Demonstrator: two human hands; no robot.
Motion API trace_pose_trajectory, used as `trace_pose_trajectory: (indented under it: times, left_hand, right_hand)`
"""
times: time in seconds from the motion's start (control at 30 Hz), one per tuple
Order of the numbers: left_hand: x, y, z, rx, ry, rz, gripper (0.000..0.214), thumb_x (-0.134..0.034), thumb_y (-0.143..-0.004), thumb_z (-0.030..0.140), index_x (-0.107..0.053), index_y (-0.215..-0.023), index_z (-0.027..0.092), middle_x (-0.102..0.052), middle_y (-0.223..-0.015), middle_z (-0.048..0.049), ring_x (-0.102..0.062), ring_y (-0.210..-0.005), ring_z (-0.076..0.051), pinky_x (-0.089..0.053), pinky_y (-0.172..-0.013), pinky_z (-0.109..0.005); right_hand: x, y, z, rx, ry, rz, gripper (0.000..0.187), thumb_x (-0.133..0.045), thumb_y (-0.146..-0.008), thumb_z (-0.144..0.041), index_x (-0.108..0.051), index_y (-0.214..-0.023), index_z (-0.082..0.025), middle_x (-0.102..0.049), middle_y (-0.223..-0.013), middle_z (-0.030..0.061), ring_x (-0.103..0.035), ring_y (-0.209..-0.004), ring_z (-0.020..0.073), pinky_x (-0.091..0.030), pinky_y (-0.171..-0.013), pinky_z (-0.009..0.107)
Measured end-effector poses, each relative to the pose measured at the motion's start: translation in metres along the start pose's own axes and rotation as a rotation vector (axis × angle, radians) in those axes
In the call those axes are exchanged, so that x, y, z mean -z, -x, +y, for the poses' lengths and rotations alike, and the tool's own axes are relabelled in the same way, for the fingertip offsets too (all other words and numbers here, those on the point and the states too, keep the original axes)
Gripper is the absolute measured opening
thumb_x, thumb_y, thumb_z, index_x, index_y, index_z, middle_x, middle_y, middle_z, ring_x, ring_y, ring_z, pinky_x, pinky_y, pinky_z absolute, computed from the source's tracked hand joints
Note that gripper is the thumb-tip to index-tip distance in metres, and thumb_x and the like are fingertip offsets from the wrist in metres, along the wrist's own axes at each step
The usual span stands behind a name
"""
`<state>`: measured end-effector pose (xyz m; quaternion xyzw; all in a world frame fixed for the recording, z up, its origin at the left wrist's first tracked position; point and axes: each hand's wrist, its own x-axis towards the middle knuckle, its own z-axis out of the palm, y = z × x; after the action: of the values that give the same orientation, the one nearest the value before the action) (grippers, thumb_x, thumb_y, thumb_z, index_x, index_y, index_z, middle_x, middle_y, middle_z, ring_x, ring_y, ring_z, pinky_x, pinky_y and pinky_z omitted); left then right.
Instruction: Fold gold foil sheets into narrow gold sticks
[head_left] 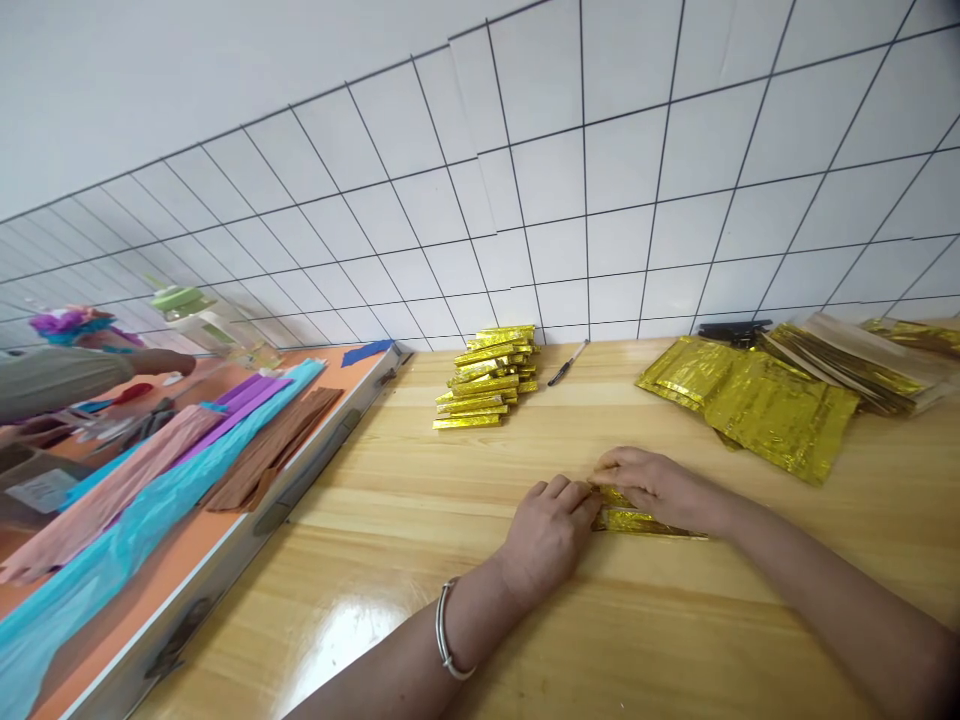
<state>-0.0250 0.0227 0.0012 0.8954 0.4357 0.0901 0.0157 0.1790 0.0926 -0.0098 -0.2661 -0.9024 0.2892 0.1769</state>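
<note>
Both my hands meet over a gold foil sheet (634, 521) that lies partly folded on the wooden table. My left hand (551, 535), with a silver bangle at the wrist, presses on the sheet's left end with curled fingers. At its upper edge, the fingers of my right hand (649, 482) are bent and pinch the foil. Part of the sheet is hidden beneath both hands. Beyond them stands a pile of narrow folded gold foil strips (491, 375). Flat gold foil sheets (780, 405) lie loosely at the right.
A pen (568, 363) lies beside the strip pile. More foil in clear wrapping (930, 375) and a black object (733, 332) sit back right. At left, an orange-topped table (169, 540) bears coloured crepe paper and a green-lidded bottle (191, 310); another person's arm (67, 380) reaches over it.
</note>
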Motion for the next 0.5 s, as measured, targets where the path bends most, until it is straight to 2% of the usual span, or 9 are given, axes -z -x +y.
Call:
trace_pose_trajectory:
  times: [0.17, 0.4, 0.5]
  left_hand:
    - [0.001, 0.0, 0.0, -0.008, -0.01, -0.012, 0.029, -0.045, -0.087, 0.017, -0.05, -0.115, 0.02, -0.058, -0.101, -0.0049, -0.049, -0.089, -0.019, -0.043, -0.075, -0.033]
    - [0.0, 0.002, 0.0, -0.065, -0.01, 0.023, 0.021, -0.041, -0.09, 0.018, -0.053, -0.107, 0.018, -0.058, -0.108, -0.0058, -0.05, -0.091, -0.018, -0.042, -0.076, -0.031]
    - [-0.001, 0.003, -0.001, -0.11, -0.011, 0.021, 0.02, -0.04, -0.091, 0.019, -0.054, -0.106, 0.017, -0.061, -0.102, -0.0056, -0.05, -0.091, -0.018, -0.041, -0.076, -0.031]
  right_hand:
    - [-0.006, 0.001, 0.007, 0.036, 0.2, -0.055, 0.043, -0.044, -0.083, -0.012, -0.054, -0.122, -0.027, -0.051, -0.124, 0.0074, -0.046, -0.111, 0.0208, -0.038, -0.093, 0.035]
    - [0.002, -0.002, -0.009, 0.095, 0.367, -0.059, 0.032, -0.046, -0.086, -0.018, -0.06, -0.114, -0.026, -0.057, -0.114, 0.0085, -0.046, -0.103, 0.0224, -0.038, -0.086, 0.036]
    - [0.003, -0.002, -0.012, 0.109, 0.389, -0.064, 0.032, -0.046, -0.087, -0.018, -0.058, -0.116, -0.026, -0.058, -0.111, 0.0081, -0.045, -0.103, 0.0216, -0.037, -0.085, 0.035]
